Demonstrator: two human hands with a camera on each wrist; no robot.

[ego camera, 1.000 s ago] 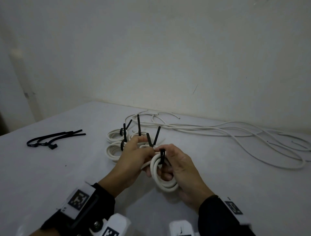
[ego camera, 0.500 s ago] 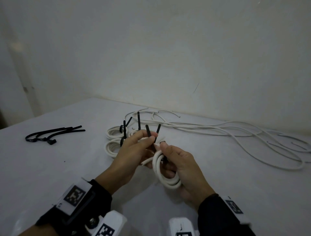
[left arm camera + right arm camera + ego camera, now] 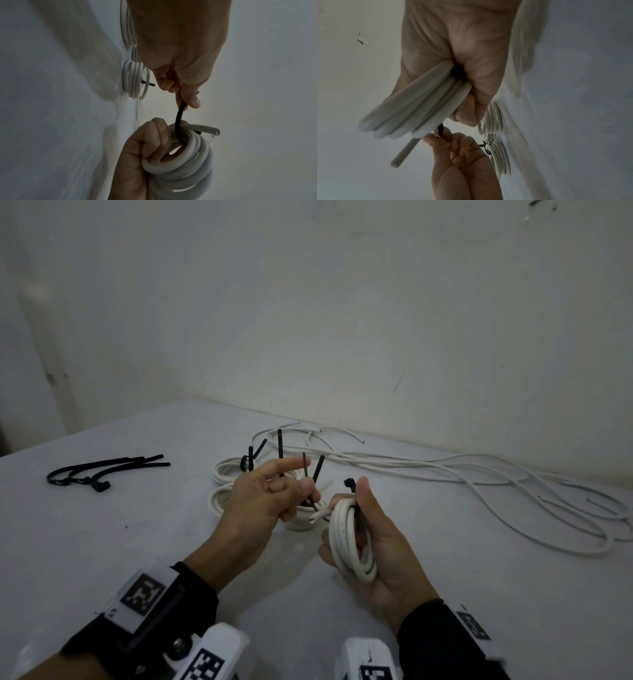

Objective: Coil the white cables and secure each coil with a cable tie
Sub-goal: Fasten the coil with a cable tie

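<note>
I am gripping the coil (image 3: 351, 537) upright in my right hand (image 3: 383, 546), just above the table (image 3: 137, 542). The tie (image 3: 179, 124) is running through its hole, tail rising leftward to my left hand (image 3: 263, 501), which is pinching it; its head (image 3: 348, 483) is sitting by my right thumb, the nearer hand.

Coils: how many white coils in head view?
4 coils: one held in the right hand, two on the table beyond the left hand, one partly behind it. More may be hidden.

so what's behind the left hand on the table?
Behind the left hand lie tied white coils with black tie tails sticking up. The hand covers part of them, so their count is unclear.
</note>
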